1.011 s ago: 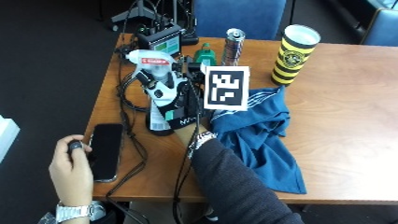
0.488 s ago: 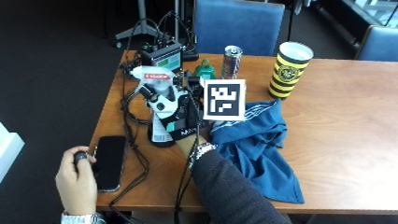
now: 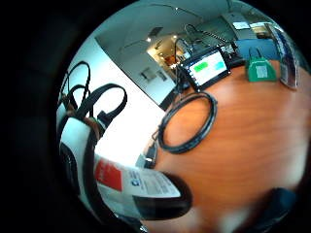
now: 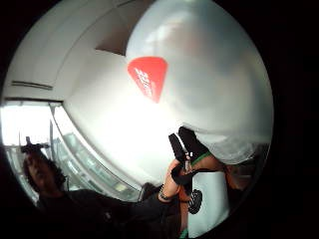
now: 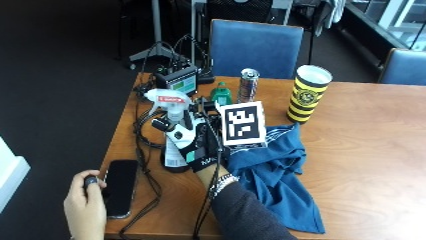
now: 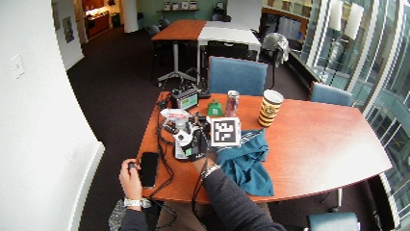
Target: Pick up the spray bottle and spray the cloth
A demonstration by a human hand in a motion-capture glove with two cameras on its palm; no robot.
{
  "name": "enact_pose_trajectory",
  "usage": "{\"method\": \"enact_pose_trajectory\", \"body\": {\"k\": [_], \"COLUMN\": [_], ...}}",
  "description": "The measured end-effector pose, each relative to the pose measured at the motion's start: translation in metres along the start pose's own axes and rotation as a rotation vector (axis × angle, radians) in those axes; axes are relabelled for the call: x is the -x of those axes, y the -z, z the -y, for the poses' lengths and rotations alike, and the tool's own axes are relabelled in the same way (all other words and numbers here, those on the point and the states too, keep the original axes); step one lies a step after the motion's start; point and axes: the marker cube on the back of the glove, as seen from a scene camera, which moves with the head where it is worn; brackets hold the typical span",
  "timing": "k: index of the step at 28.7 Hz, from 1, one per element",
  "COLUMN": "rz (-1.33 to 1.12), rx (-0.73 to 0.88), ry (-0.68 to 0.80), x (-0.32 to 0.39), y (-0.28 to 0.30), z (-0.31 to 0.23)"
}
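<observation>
The black-gloved right hand (image 5: pixel 200 150) is wrapped around the white plastic spray bottle with the red label (image 5: pixel 174 131), fingers curled on its body. The bottle stands upright on the brown wooden table (image 5: pixel 373 130). At the hand's three o'clock, touching it, lies the crumpled blue cloth (image 5: pixel 279 180). Toward twelve o'clock sit a small green bottle (image 5: pixel 220 94), a slim metal can (image 5: pixel 248 85) and a yellow-and-black paper cup (image 5: pixel 305 95). At eight o'clock, the bare left hand (image 5: pixel 85 204) rests beside a black phone (image 5: pixel 120 187).
</observation>
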Motion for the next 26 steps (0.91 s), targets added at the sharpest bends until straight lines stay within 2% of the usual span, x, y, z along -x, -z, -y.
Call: {"method": "enact_pose_trajectory", "body": {"k": [5,14,18,26], "rz": [-0.129,-0.503,-0.642,-0.745], "rx": [0.137,0.547,0.71,0.888], "ry": [0.019,0.077,0.155,0.329], "x": [0.004,-0.006,0.007,0.046], "y": [0.007,0.034,0.043,0.052], "z": [0.005,-0.007,-0.019,-0.05]}}
